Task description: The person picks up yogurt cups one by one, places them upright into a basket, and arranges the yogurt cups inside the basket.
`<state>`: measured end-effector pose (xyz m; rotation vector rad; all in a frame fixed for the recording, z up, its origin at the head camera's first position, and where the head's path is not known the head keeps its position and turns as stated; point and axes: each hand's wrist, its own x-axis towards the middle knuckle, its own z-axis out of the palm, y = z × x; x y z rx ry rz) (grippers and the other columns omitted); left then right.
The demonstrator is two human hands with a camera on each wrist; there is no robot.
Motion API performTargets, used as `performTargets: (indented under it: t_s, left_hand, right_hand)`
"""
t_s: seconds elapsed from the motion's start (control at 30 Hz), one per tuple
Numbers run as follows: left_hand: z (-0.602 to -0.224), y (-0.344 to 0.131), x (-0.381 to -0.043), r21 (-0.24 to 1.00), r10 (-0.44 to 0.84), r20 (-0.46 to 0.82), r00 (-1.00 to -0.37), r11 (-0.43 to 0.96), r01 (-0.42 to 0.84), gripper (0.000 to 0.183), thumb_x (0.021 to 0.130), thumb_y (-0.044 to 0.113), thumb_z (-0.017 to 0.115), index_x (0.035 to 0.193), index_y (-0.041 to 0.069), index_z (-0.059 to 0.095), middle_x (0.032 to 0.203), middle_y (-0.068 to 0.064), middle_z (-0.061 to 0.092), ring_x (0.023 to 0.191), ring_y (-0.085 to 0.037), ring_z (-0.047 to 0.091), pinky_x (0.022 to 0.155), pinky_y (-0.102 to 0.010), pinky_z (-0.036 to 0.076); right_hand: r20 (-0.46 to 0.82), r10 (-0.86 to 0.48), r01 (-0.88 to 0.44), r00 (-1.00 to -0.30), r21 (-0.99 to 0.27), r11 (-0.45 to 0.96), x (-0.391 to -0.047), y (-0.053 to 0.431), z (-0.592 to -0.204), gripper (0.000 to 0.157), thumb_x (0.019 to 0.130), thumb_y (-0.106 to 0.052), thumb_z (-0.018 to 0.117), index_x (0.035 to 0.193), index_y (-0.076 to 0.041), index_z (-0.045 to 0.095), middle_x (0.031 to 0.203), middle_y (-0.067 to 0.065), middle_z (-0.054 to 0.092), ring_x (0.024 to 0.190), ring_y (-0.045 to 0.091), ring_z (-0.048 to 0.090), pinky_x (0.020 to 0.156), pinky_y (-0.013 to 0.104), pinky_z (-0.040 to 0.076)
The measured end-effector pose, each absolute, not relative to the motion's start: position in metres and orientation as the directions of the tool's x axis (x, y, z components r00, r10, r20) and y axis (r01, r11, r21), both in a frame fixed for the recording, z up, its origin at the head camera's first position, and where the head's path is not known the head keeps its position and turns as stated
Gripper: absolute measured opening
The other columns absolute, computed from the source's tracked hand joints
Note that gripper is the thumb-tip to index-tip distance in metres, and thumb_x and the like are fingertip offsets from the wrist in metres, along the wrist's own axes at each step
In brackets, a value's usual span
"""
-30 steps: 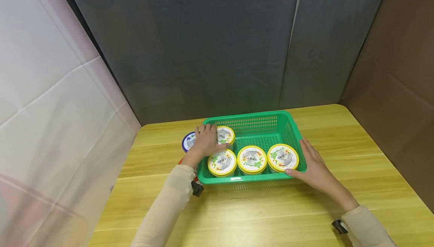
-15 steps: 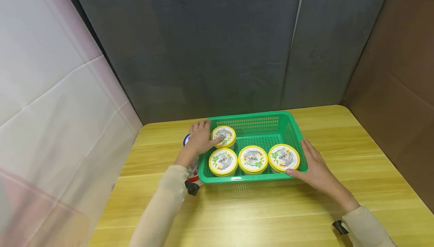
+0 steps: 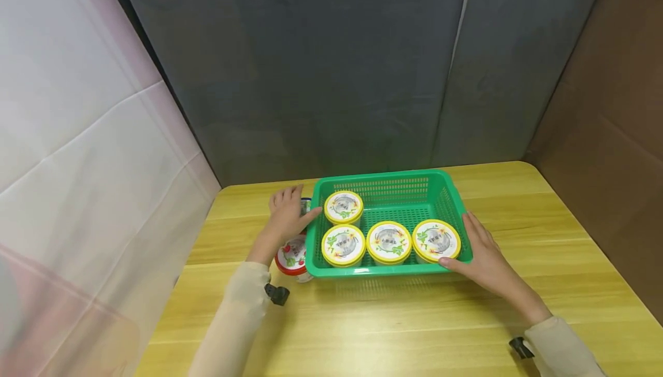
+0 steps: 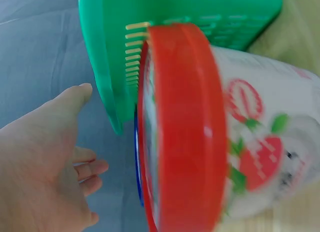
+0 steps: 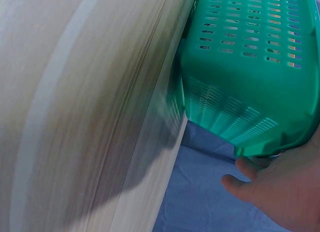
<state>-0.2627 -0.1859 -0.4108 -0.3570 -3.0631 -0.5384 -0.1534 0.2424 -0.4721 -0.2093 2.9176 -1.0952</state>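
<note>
A green basket holds several tubs with yellow-rimmed lids: one at the back left and a front row with a left tub, a middle tub and a right tub. My left hand is outside the left rim, fingers apart and holding nothing, over a mostly hidden blue-lidded tub. Near its wrist stands a red-lidded tub, large in the left wrist view. My right hand holds the basket's front right corner, thumb over the rim and fingers along the outer side.
The basket stands on a wooden table. A dark grey partition rises behind it, a pale printed sheet on the left and a brown panel on the right.
My left hand has moved left, off the back left yellow-lidded tub and out of the basket. The red-lidded tub has come into sight. My right hand keeps its place.
</note>
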Motion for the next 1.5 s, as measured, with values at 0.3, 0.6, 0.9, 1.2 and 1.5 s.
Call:
performTargets:
  t_s: [0.3, 0.6, 0.9, 1.2, 1.5]
  left_hand:
    - [-0.419, -0.211, -0.237, 0.335, 0.177, 0.050, -0.983, 0.924, 0.184, 0.089, 0.093, 0.054, 0.059, 0.154, -0.002, 0.026, 0.154, -0.026, 0.032, 0.143, -0.045, 0.021, 0.119, -0.062, 0.008]
    - [-0.429, -0.224, -0.206, 0.326, 0.190, 0.072, -0.979, 0.923, 0.203, 0.086, 0.092, 0.052, 0.063, 0.151, -0.003, 0.031, 0.150, -0.027, 0.037, 0.141, -0.046, 0.025, 0.117, -0.065, 0.012]
    - [-0.437, -0.231, -0.185, 0.313, 0.205, 0.084, -0.975, 0.923, 0.222, 0.088, 0.090, 0.054, 0.064, 0.150, -0.002, 0.034, 0.149, -0.026, 0.039, 0.139, -0.046, 0.027, 0.115, -0.065, 0.013]
    - [-0.441, -0.232, -0.175, 0.335, 0.241, 0.071, -0.968, 0.908, 0.251, 0.098, 0.082, 0.059, 0.072, 0.149, -0.002, 0.036, 0.148, -0.026, 0.041, 0.136, -0.046, 0.031, 0.113, -0.068, 0.019]
    - [-0.444, -0.235, -0.173, 0.342, 0.268, 0.084, -0.960, 0.897, 0.281, 0.106, 0.074, 0.057, 0.079, 0.150, -0.002, 0.035, 0.147, -0.027, 0.041, 0.135, -0.046, 0.033, 0.111, -0.067, 0.023]
  right_hand:
    - [0.028, -0.134, -0.119, -0.991, -0.660, 0.742, -0.153, 0.242, -0.470, 0.122, 0.081, -0.059, 0.074, 0.160, -0.013, -0.006, 0.168, 0.019, -0.004, 0.148, 0.055, 0.009, 0.104, 0.082, 0.018]
    - [0.017, -0.137, -0.114, -0.990, -0.661, 0.742, -0.152, 0.242, -0.469, 0.122, 0.081, -0.058, 0.073, 0.160, -0.012, -0.007, 0.167, 0.019, -0.006, 0.148, 0.056, 0.008, 0.104, 0.082, 0.019]
    - [0.023, -0.138, -0.119, -0.990, -0.660, 0.742, -0.153, 0.241, -0.469, 0.122, 0.081, -0.057, 0.074, 0.160, -0.011, -0.007, 0.167, 0.021, -0.004, 0.148, 0.056, 0.009, 0.104, 0.081, 0.020]
    - [0.022, -0.139, -0.118, -0.990, -0.661, 0.741, -0.153, 0.241, -0.467, 0.122, 0.081, -0.057, 0.074, 0.160, -0.010, -0.006, 0.167, 0.022, -0.004, 0.148, 0.057, 0.008, 0.104, 0.082, 0.019]
    - [0.028, -0.138, -0.122, -0.990, -0.658, 0.743, -0.153, 0.243, -0.469, 0.122, 0.081, -0.057, 0.074, 0.160, -0.011, -0.007, 0.167, 0.020, -0.005, 0.148, 0.056, 0.008, 0.104, 0.081, 0.018]
